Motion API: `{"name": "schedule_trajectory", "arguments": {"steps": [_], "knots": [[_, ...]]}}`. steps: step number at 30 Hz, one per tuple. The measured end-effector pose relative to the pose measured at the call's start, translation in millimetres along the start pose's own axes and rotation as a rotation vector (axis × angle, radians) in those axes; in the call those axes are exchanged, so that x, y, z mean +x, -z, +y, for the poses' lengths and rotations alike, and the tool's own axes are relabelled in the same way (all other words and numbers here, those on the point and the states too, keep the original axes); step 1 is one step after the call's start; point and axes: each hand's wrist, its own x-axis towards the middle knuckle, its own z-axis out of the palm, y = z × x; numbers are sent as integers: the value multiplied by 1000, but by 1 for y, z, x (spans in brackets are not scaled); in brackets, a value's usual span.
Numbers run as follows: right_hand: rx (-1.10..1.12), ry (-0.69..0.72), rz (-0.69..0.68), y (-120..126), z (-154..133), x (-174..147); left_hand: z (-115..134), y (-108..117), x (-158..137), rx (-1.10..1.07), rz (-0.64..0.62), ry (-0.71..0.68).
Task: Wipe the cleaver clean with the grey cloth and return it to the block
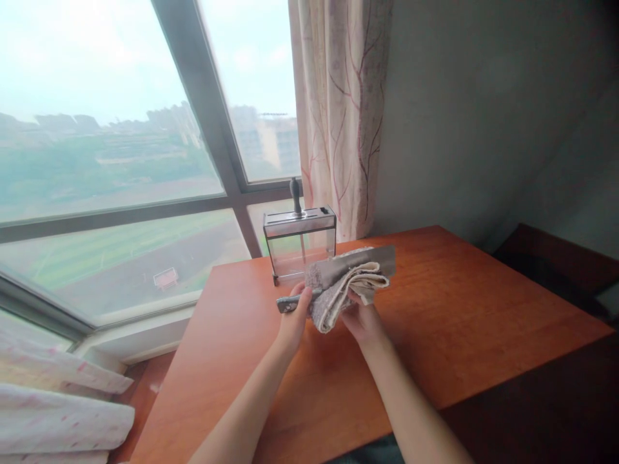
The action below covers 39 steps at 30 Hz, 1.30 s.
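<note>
My left hand (294,316) is closed around the dark handle of a kitchen cleaver (385,258), whose broad grey blade points to the right. A folded grey and cream towel (333,299) is wrapped about part of the blade. My right hand (358,316) grips the towel from below and from the right; most of its fingers are hidden by the cloth. Both hands are above the wooden table. Just behind them stands a see-through knife block (300,224) with a dark frame. One dark-handled tool (295,195) sticks up from its top slot.
The reddish-brown table (435,309) stretches to the right and towards me. Beyond its left and back edges is a large window (120,212) with grey frames. A patterned curtain (338,116) hangs behind the knife block, beside a grey wall (459,129). Another curtain (62,419) is at lower left.
</note>
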Motion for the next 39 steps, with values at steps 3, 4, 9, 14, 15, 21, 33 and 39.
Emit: {"name": "schedule_trajectory", "arguments": {"steps": [3,4,9,14,15,21,33,39], "knots": [[65,79,73,7,-7,5,2,6,3,45,2,-12],[86,98,95,10,-10,6,2,7,3,42,-13,-5],[79,181,126,27,-33,11,8,13,5,-101,-57,19],[63,255,127,39,-50,11,17,19,9,-255,-8,46],[66,260,125,39,-51,11,17,20,10,-276,3,57],[114,261,143,29,-47,7,9,20,13,-343,20,100],[230,177,134,25,-44,4,18,21,14,-467,55,37],[217,150,96,14,-34,1,22,23,16,-641,18,-17]]}}
